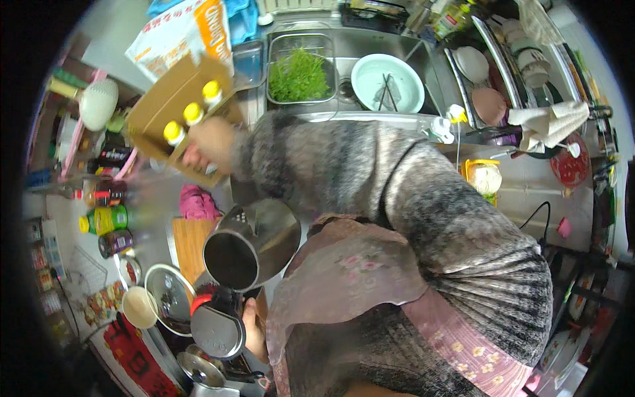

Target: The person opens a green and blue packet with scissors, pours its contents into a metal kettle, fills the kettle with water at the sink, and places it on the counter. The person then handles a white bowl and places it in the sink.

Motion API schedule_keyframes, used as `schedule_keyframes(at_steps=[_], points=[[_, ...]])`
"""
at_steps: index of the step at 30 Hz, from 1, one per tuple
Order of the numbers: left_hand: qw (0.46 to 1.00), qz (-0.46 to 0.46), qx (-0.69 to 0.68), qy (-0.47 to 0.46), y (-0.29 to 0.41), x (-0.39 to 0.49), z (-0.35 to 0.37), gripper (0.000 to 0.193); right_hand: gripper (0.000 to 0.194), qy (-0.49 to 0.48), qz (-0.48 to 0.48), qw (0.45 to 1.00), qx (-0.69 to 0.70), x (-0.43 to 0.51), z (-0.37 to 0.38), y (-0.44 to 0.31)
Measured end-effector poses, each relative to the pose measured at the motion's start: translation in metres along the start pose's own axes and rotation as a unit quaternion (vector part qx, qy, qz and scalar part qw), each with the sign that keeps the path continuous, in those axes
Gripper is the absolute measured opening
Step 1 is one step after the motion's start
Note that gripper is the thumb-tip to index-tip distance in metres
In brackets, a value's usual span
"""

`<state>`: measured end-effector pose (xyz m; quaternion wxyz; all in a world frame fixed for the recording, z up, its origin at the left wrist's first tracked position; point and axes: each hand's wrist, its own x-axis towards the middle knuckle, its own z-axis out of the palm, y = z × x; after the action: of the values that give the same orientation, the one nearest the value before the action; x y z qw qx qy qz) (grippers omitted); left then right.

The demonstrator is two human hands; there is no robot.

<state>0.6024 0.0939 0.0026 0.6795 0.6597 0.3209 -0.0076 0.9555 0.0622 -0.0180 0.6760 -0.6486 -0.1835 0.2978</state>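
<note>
My left hand [254, 325] grips the dark handle of a stainless-steel electric kettle [278, 243], partly hidden behind its lid. The kettle is tilted with its mouth to the left, and its black lid [218, 330] stands open. My right hand [211, 146], blurred, reaches across to a cardboard box [163, 99] and lies over its near edge. Bottles with yellow caps [193, 114] stand in the box beside my fingers. What the right fingers hold, if anything, cannot be made out.
A sink holds a basket of green leaves [297, 74] and a pale basin [364, 92] with chopsticks. A wooden board [187, 248], glass lid [168, 293], bowl [140, 307] and lidded pan [201, 369] are left of the kettle. Dish rack [483, 49] is right.
</note>
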Motion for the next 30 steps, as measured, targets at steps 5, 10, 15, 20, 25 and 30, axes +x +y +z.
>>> schedule_keyframes(at_steps=[5, 10, 15, 20, 25, 30], points=[[0.992, -0.118, 0.012, 0.037, 0.003, 0.006, 0.0, 0.027, 0.024, -0.003, 0.171, 0.96, 0.222, -0.007, 0.023, -0.006], [0.996, -0.054, 0.047, 0.05, 0.012, 0.029, 0.021, 0.021, 0.032, -0.14, 0.256, 0.937, 0.19, -0.033, -0.016, -0.02], [0.967, 0.133, 0.217, -0.007, 0.03, 0.056, 0.054, 0.021, 0.024, -0.201, 0.098, 0.975, -0.012, -0.098, -0.112, -0.03], [0.999, 0.03, 0.022, 0.035, 0.033, 0.08, 0.114, 0.025, 0.03, 0.025, -0.082, 0.994, -0.073, -0.166, -0.324, -0.043], [0.984, 0.113, -0.134, -0.043, 0.051, 0.149, 0.221, 0.042, 0.046, 0.262, 0.075, 0.651, -0.709, -0.178, -0.515, -0.005], [0.975, 0.111, -0.16, -0.105, 0.065, 0.225, 0.346, 0.06, 0.048, 0.32, 0.117, 0.553, -0.761, -0.122, -0.648, 0.036]])
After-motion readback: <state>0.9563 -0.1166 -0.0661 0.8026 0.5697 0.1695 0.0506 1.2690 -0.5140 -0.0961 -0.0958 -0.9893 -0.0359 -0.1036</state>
